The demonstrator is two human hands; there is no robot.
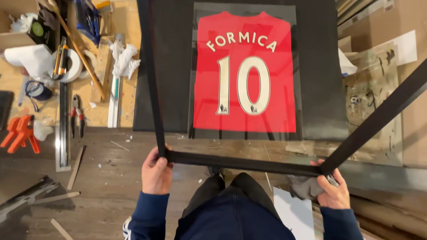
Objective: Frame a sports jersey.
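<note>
Both hands closed on the near rail of a large black frame (240, 163), one at each lower corner. Left hand (156, 171) wrapped round the corner where the near rail meets the left side rail, thumb over the top. Right hand (331, 189) clamped at the opposite corner, with a grey cloth (304, 186) bunched under the palm against the wood. Frame held up off the bench and tilted, side rails running away from the hands, well apart.

Likely stiff but awkward: long thin rails, open middle, prone to racking at the joints if lifted by one corner only. Best gripped just so, at two corners, evenly. Probably not heavy.

Beyond the hands, seen through the frame, a red jersey (247, 73) with pale lettering, flat under a clear sheet on a dark backing board (318, 66). Sheet probably fragile and easily smudged.

Further left of the left hand: red-handled pliers (77, 113), orange clamps (20, 133), rolls of tape (71, 64), crumpled white rags (124, 58) on a wooden workbench (106, 178).
</note>
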